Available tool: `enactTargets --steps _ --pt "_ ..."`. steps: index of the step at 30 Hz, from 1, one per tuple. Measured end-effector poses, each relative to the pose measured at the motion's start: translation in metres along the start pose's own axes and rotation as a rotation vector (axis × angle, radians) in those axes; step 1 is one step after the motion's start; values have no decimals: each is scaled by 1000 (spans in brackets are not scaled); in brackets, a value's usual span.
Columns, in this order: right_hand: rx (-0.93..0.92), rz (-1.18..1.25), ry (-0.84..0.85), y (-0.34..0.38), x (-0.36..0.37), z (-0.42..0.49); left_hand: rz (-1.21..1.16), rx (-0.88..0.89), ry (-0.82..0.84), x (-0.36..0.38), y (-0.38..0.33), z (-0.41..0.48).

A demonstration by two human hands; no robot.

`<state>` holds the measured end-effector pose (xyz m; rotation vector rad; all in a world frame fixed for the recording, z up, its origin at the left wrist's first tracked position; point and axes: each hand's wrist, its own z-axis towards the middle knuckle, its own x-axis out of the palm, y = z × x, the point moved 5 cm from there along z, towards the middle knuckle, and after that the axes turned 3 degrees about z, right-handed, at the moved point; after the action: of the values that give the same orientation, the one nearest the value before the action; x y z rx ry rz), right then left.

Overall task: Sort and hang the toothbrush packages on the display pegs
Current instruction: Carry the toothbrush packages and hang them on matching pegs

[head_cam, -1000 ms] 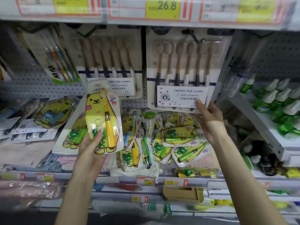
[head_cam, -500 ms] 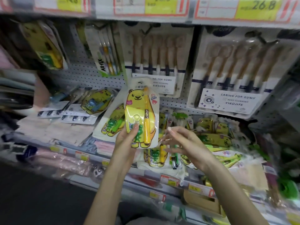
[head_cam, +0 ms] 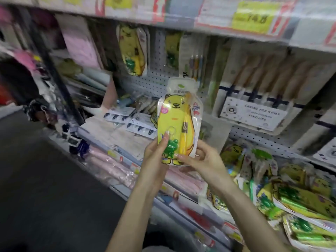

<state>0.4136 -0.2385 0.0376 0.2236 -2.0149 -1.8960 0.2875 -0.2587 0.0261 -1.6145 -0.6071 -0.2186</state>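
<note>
A yellow bear toothbrush package (head_cam: 177,117) stands upright in front of the pegboard, held at its bottom edge by both hands. My left hand (head_cam: 156,155) grips its lower left, thumb on the front near the green frog charm. My right hand (head_cam: 201,160) pinches the lower right corner. A matching yellow bear package (head_cam: 131,51) hangs on a peg up and to the left. Several more bear packages (head_cam: 291,197) lie in a loose pile on the shelf at the lower right.
A large multi-brush card (head_cam: 254,99) hangs at the right of the pegboard (head_cam: 156,82). A slim toothbrush pack (head_cam: 195,66) hangs behind the held package. Pink packs (head_cam: 80,44) hang at the left; flat white cards (head_cam: 131,122) lie on the shelf. The price rail (head_cam: 254,19) runs overhead.
The view has swung left along the shelf. My right hand has left the large card and come onto the bear package, which both hands now hold.
</note>
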Motion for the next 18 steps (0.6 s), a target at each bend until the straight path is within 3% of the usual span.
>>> enactTargets --steps 11,18 --pt "-204 10 -83 14 100 116 52 62 174 -78 -102 108" --pt "-324 -18 -187 19 157 163 -35 114 400 -117 -148 163"
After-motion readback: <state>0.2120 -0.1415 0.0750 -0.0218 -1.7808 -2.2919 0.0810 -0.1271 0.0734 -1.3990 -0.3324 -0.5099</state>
